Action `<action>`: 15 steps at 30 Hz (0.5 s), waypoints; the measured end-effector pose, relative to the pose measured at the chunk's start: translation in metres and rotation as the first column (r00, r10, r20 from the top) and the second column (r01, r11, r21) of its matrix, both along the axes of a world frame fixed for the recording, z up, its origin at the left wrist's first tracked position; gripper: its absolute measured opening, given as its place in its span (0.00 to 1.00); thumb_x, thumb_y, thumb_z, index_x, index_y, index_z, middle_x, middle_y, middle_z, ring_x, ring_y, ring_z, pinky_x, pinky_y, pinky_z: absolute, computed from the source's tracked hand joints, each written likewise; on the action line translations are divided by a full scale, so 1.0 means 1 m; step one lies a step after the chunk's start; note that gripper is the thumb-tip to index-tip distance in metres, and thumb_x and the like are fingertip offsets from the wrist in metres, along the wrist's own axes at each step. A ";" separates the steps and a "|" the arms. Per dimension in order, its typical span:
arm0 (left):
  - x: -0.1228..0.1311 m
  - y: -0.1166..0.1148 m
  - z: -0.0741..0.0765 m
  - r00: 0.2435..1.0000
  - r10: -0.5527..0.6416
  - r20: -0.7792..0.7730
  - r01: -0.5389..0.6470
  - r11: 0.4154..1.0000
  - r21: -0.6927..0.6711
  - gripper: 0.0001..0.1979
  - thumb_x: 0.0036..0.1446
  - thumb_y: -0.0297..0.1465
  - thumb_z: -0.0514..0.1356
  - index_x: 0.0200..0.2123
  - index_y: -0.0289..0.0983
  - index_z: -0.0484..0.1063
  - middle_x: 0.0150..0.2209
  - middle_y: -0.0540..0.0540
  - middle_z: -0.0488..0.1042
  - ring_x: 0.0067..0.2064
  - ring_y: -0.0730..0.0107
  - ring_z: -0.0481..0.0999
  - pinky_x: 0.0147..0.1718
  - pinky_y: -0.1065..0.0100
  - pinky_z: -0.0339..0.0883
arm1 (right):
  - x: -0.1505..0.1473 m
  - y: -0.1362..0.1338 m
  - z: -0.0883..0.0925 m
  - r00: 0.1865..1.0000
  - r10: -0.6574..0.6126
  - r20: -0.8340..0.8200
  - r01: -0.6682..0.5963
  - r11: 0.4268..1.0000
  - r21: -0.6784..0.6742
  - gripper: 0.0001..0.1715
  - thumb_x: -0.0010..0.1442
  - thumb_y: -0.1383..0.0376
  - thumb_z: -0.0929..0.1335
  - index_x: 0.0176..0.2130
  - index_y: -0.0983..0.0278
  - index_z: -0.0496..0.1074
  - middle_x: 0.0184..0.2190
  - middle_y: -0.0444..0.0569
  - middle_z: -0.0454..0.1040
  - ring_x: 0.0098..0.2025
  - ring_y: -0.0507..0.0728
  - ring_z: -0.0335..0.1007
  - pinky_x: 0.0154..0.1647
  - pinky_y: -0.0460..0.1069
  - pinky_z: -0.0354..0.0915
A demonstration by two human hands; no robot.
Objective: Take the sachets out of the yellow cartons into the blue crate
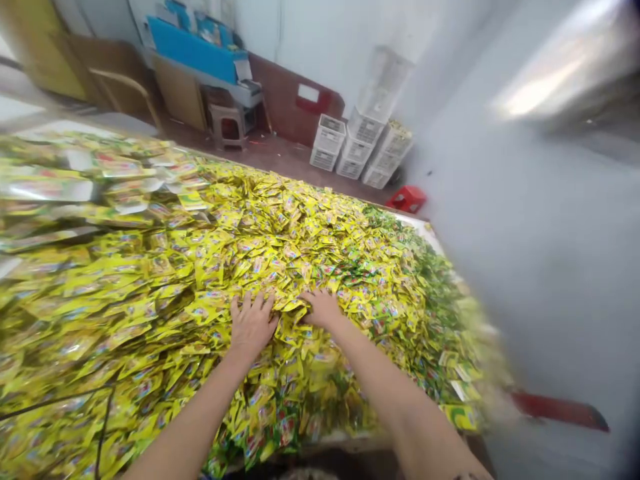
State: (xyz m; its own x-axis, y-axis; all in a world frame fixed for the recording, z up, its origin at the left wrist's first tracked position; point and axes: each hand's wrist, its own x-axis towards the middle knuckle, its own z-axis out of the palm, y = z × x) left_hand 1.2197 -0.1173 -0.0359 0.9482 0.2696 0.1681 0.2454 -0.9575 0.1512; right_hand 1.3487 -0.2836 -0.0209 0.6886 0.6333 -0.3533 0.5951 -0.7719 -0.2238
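A wide heap of small yellow packets (270, 247) covers the table. My left hand (251, 325) lies palm down on the heap, its fingers spread and pointing away from me. Close to its right, my right hand (323, 309) also rests on the packets, fingers apart and angled to the left. A few yellow packets lie in the narrow gap between the two hands. Green packets (357, 270) are mixed into the pile beyond my right hand. The undersides of both hands are hidden.
Flattened-looking printed cartons (47, 189) lie at the left. White crates (357, 143) are stacked by the far wall, near a red stool (407, 199). A blue-covered table (195, 50) and a brown stool (226, 123) stand farther back. Thin dark bars (104, 427) cross the lower left.
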 end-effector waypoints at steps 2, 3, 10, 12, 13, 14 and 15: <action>-0.003 -0.007 0.004 0.998 -0.057 -0.031 0.056 0.998 -0.016 0.22 0.61 0.38 0.54 0.57 0.41 0.69 0.57 0.37 0.70 0.61 0.41 0.60 0.61 0.41 0.41 | 0.000 -0.005 0.004 1.000 0.008 -0.010 -0.008 1.000 -0.023 0.35 0.52 0.51 0.72 0.58 0.48 0.65 0.54 0.51 0.67 0.59 0.67 0.56 0.57 0.66 0.53; -0.001 -0.007 0.007 0.995 -0.088 -0.049 0.087 0.996 -0.026 0.22 0.61 0.39 0.54 0.57 0.42 0.70 0.57 0.38 0.70 0.60 0.42 0.61 0.60 0.42 0.44 | 0.002 -0.005 0.006 1.000 0.015 -0.018 -0.015 0.999 -0.032 0.35 0.51 0.51 0.72 0.57 0.49 0.66 0.54 0.52 0.67 0.59 0.67 0.56 0.57 0.67 0.52; 0.068 0.058 0.019 0.992 -0.005 -0.127 -0.005 0.997 -0.079 0.42 0.54 0.60 0.49 0.66 0.43 0.55 0.65 0.28 0.56 0.64 0.30 0.52 0.55 0.31 0.46 | 0.026 -0.010 0.018 0.997 -0.054 0.062 0.055 0.998 -0.006 0.50 0.52 0.35 0.65 0.66 0.51 0.52 0.68 0.55 0.50 0.67 0.73 0.39 0.60 0.76 0.41; 0.082 0.068 0.008 0.976 0.077 -0.204 -0.096 0.992 -0.085 0.46 0.54 0.61 0.48 0.68 0.40 0.50 0.65 0.24 0.53 0.65 0.27 0.49 0.54 0.29 0.46 | 0.027 -0.021 0.012 0.993 -0.090 0.079 0.093 0.995 -0.027 0.53 0.51 0.34 0.65 0.66 0.55 0.54 0.68 0.57 0.49 0.68 0.76 0.31 0.60 0.78 0.34; 0.084 0.066 0.002 0.969 0.091 -0.230 -0.111 0.991 -0.076 0.47 0.53 0.61 0.48 0.68 0.39 0.51 0.65 0.23 0.54 0.65 0.26 0.50 0.54 0.30 0.47 | 0.026 -0.027 0.008 0.992 -0.097 0.079 0.100 0.994 -0.037 0.52 0.50 0.35 0.66 0.65 0.57 0.57 0.67 0.58 0.52 0.69 0.76 0.29 0.60 0.78 0.31; 0.084 0.062 -0.005 0.968 0.086 -0.237 -0.103 0.993 -0.061 0.47 0.53 0.62 0.47 0.67 0.38 0.52 0.64 0.23 0.54 0.65 0.26 0.50 0.54 0.31 0.49 | 0.024 -0.033 0.004 0.992 -0.097 0.076 0.100 0.994 -0.041 0.51 0.51 0.36 0.66 0.64 0.58 0.59 0.66 0.57 0.55 0.69 0.75 0.29 0.61 0.77 0.28; 0.081 0.056 -0.011 0.973 0.069 -0.221 -0.079 0.996 -0.039 0.47 0.53 0.62 0.46 0.67 0.38 0.54 0.64 0.23 0.54 0.65 0.26 0.50 0.54 0.32 0.50 | 0.021 -0.037 0.001 0.993 -0.093 0.076 0.096 0.995 -0.037 0.48 0.52 0.37 0.66 0.63 0.59 0.61 0.65 0.56 0.58 0.69 0.73 0.30 0.62 0.76 0.26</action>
